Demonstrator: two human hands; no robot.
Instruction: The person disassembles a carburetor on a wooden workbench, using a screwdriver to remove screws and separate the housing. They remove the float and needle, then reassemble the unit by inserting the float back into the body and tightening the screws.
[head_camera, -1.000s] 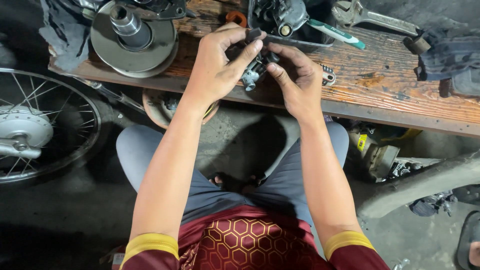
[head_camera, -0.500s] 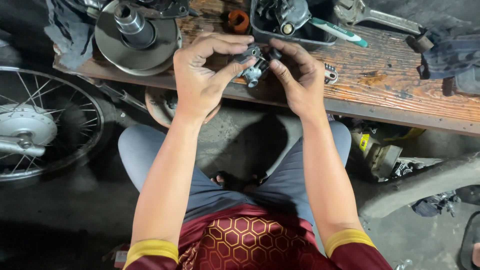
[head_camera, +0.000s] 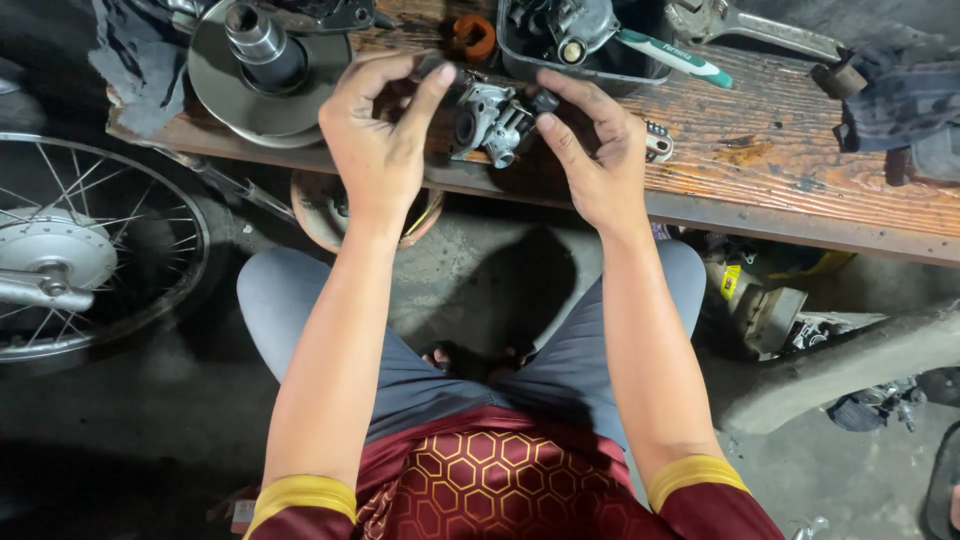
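Note:
A small grey metal engine part, shaped like a carburettor (head_camera: 490, 120), is held above the near edge of a wooden bench (head_camera: 800, 190). My left hand (head_camera: 380, 150) grips its left side with thumb and fingers curled over it. My right hand (head_camera: 595, 150) pinches its right side, fingertips on a dark knob. Both hands hold the same part between them.
On the bench stand a round metal pulley disc with a hub (head_camera: 265, 65), an orange ring (head_camera: 473, 37), a black tray of parts (head_camera: 580, 40), a green-handled tool (head_camera: 675, 58), a wrench (head_camera: 760, 25) and dark cloth (head_camera: 900, 100). A spoked wheel (head_camera: 80, 255) lies at left.
Both hands have moved slightly apart on the metal part and turned it, so more of its grey body shows. The view has shifted a little.

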